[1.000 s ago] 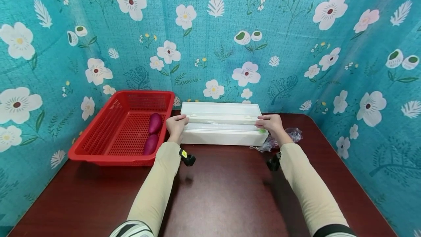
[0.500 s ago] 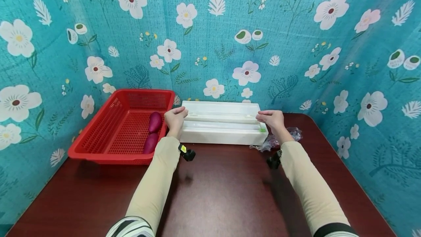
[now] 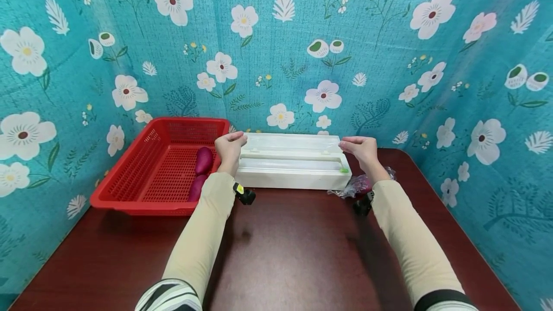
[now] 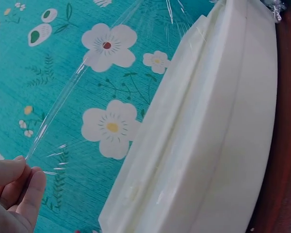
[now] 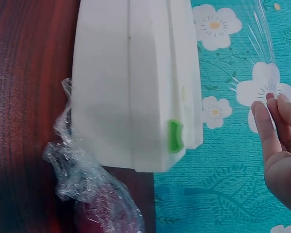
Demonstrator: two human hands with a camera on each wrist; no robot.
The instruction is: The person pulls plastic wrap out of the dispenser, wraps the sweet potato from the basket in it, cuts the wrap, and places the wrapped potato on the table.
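A clear sheet of cling film stretches between my two hands, above a white cling film dispenser whose lid stands raised at the back. My left hand pinches one corner of the film between thumb and fingertips, beyond the box's left end. At the right end my right hand pinches the other corner the same way, as the right wrist view shows. A green slider sits at the dispenser's right end. Beside that end lies a purple-red vegetable wrapped in crumpled film, partly hidden by my right wrist in the head view.
On the left stands a red plastic basket holding two purple vegetables along its right side. A floral teal curtain hangs close behind the dispenser. The dark brown table runs toward me.
Both hands have risen and moved back from the dispenser's front opening, drawing the cling film up with them. The basket and dispenser have stayed in place.
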